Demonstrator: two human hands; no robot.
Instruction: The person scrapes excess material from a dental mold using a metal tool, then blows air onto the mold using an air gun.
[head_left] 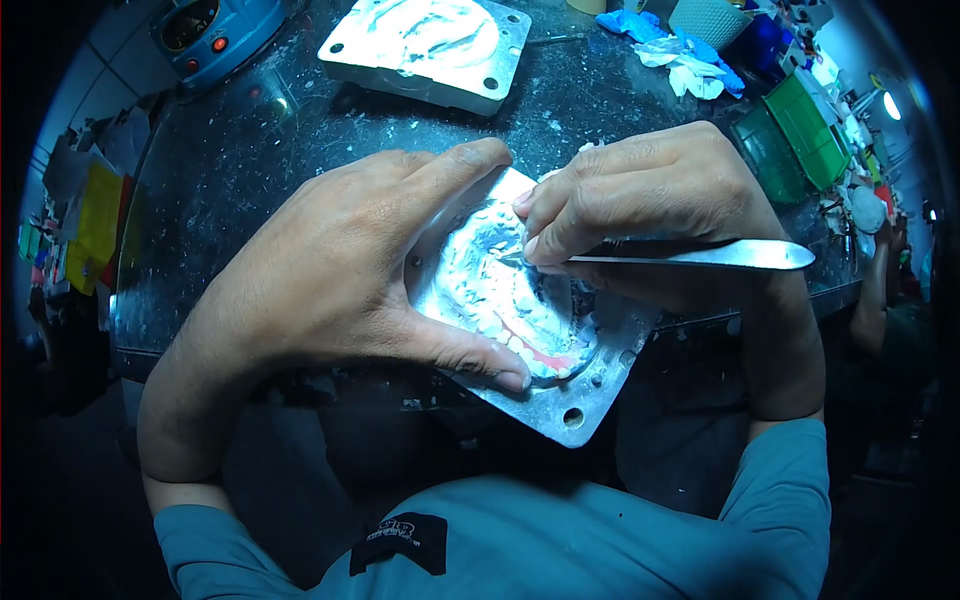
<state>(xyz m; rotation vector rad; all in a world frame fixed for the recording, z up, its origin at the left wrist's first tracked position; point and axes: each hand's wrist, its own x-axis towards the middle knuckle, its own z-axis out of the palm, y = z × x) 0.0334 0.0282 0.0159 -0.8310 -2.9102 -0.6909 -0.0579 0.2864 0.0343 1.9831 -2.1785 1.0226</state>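
Note:
A metal denture flask half is tilted at the table's front edge. White plaster fills it, with a row of denture teeth and a strip of pink denture base showing. My left hand is closed around the flask's left side, with the thumb along the near rim and the fingers at the far edge. My right hand pinches a metal carver over the plaster. Its broad, rounded end points right; its working tip is by the teeth, partly hidden by my fingers.
A second flask half with white plaster lies at the back of the dark table. A blue device stands back left. Crumpled blue and white gloves and a green bin are right. Another person's arm shows far right.

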